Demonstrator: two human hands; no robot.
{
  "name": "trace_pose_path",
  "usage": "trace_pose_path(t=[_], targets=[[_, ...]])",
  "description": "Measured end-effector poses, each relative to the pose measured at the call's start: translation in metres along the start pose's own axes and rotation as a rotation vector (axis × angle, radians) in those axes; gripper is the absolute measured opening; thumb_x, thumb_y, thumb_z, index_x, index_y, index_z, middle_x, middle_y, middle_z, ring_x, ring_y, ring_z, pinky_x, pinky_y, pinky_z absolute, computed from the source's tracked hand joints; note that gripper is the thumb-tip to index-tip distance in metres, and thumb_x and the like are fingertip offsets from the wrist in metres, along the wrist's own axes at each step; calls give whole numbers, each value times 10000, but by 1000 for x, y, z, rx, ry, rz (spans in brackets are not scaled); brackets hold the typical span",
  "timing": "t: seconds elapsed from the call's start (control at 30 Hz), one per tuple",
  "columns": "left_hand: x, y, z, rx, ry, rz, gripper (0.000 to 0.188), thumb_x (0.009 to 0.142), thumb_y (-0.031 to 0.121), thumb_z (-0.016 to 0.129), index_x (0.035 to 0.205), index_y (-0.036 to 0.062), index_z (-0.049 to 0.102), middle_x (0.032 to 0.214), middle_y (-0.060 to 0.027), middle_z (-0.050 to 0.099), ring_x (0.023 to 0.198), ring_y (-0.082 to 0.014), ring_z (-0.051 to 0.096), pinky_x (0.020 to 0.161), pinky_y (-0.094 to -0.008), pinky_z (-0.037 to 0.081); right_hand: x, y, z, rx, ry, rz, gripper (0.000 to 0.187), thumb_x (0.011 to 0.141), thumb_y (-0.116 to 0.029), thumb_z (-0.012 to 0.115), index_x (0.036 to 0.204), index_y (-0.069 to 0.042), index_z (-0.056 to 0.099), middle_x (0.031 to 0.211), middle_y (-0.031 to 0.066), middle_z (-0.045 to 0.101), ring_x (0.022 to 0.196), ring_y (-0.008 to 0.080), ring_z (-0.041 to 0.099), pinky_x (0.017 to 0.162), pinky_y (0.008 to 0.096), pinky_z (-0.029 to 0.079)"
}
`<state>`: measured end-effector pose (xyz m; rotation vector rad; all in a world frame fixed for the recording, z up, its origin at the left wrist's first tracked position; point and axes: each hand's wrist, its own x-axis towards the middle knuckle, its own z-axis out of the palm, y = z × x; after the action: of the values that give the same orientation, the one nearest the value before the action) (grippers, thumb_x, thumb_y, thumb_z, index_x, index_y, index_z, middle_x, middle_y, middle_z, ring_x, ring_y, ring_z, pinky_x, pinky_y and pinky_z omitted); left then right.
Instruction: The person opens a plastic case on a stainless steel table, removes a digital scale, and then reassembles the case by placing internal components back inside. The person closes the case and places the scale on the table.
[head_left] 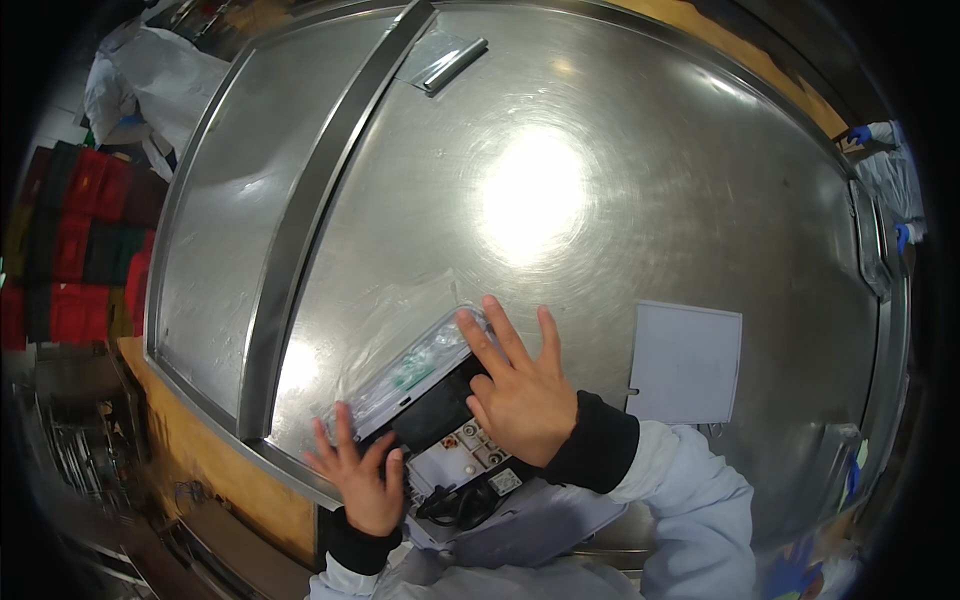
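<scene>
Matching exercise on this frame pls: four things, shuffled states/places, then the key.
Things
1. Right hand
2. Black cable
3. Pale flat panel
4. Crates

Places or states
A. Stacked at the far left of the view, red and darker colours
B. Fingers spread, at the right end of the clear film
C. Lying on the steel table, to the right of both hands
D. Bundled up, between the two wrists

Pairs: 1-B, 2-D, 3-C, 4-A
</scene>
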<state>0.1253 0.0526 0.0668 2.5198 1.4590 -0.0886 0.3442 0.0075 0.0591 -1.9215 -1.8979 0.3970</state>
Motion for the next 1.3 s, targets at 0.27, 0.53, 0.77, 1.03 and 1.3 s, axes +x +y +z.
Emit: trace_pose_path(t=[0.27,0.53,0.77,1.03,1.3], targets=[[-7,18,12,-320,-4,-54,268,723,111,503,945,-31,550,1409,-194,70,1275,-444,-37,958,-603,-23,-5,-21,7,62,39,94,203,739,-142,509,734,40,599,1355,128,275,1294,303,124,919,631,127],[-9,6,11,-399,-69,24,292,701,120,525,951,-28,553,1425,-135,69,1280,-430,-46,946,-616,-40,-8,-33,11,-17,22,166,222,741,-170,524,751,36,608,1359,88,275,1297,289,110,920,637,127],[-5,6,15,-147,-75,100,240,729,216,563,819,-1,609,1428,-108,72,1276,-436,-47,914,-658,-10,4,-41,24,-118,134,216,320,784,-269,538,710,31,621,1343,86,307,1286,280,145,933,627,106],[-6,0,22,-193,-33,140,321,746,346,570,740,27,601,1430,-108,43,1274,-429,-60,918,-647,-22,3,-56,30,-170,65,345,354,818,-261,475,843,60,623,1368,80,263,1301,260,100,945,629,82],[-9,-15,21,-483,184,86,243,709,218,624,865,34,591,1325,-159,254,1213,-388,209,959,-516,167,-19,-49,20,-150,270,470,206,775,-200,511,874,-29,569,1321,147,306,1260,286,213,925,603,182]])
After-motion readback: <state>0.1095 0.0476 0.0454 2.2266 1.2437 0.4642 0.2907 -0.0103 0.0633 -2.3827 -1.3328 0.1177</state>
